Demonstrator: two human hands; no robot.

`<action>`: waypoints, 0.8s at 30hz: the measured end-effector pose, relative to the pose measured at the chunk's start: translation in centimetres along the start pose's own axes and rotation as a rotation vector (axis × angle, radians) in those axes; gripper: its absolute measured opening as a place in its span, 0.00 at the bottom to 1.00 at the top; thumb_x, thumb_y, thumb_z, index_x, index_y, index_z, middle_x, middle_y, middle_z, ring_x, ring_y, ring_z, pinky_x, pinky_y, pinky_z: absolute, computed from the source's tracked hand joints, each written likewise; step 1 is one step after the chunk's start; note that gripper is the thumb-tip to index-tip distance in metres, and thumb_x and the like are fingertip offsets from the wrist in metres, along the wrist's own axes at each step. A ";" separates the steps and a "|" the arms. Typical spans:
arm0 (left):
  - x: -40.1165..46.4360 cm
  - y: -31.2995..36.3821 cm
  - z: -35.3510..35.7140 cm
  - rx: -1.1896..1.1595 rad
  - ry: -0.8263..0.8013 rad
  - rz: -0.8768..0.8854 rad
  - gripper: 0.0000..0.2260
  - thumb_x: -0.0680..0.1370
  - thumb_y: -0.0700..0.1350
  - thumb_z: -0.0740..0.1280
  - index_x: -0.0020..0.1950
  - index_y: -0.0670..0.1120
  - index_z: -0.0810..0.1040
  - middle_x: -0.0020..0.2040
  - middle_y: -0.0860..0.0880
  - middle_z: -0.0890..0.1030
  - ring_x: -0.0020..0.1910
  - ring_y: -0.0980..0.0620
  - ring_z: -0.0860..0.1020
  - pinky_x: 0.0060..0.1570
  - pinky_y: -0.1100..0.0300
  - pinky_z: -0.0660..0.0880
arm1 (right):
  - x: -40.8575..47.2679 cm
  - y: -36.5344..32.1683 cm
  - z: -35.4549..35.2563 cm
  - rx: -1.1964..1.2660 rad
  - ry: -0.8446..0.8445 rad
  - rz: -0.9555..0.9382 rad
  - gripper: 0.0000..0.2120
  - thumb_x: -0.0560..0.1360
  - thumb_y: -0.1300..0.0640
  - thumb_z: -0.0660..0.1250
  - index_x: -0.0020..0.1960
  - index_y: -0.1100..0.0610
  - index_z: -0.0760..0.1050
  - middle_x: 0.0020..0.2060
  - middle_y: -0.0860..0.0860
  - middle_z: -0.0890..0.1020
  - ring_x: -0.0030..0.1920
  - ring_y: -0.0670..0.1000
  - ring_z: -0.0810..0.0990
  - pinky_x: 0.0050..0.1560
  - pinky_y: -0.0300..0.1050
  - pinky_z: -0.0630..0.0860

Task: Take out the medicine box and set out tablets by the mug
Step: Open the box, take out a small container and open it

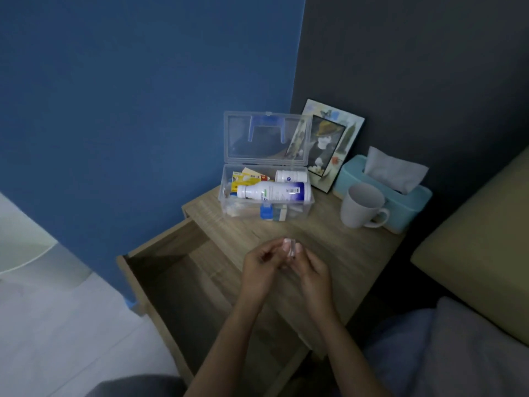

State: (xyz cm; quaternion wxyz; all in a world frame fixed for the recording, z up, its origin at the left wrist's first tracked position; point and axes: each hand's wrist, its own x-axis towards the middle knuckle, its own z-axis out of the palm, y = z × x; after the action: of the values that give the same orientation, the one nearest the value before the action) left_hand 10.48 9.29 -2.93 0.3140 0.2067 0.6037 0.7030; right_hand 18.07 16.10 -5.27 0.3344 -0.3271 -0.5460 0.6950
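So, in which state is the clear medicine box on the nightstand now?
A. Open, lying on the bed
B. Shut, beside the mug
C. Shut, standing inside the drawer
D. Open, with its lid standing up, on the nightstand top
D: the medicine box sits on the nightstand top, its lid raised upright and bottles visible inside.

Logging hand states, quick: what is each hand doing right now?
Left hand: closed, pinching a small clear item, too dim to identify.
Right hand: closed on the same small item, above the nightstand.
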 end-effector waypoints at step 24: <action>-1.5 -2.3 -0.6 0.248 0.088 0.008 0.14 0.82 0.48 0.59 0.52 0.43 0.81 0.47 0.47 0.84 0.48 0.53 0.81 0.51 0.59 0.76 | -1.9 2.3 1.6 -0.041 0.141 0.025 0.12 0.80 0.59 0.62 0.61 0.57 0.78 0.56 0.54 0.84 0.59 0.50 0.81 0.65 0.50 0.75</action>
State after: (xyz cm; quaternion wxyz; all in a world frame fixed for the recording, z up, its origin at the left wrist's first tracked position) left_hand 11.59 7.96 -5.12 0.2563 0.2154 0.6983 0.6326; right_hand 17.57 13.29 -7.05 0.3565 -0.3887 -0.5313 0.6630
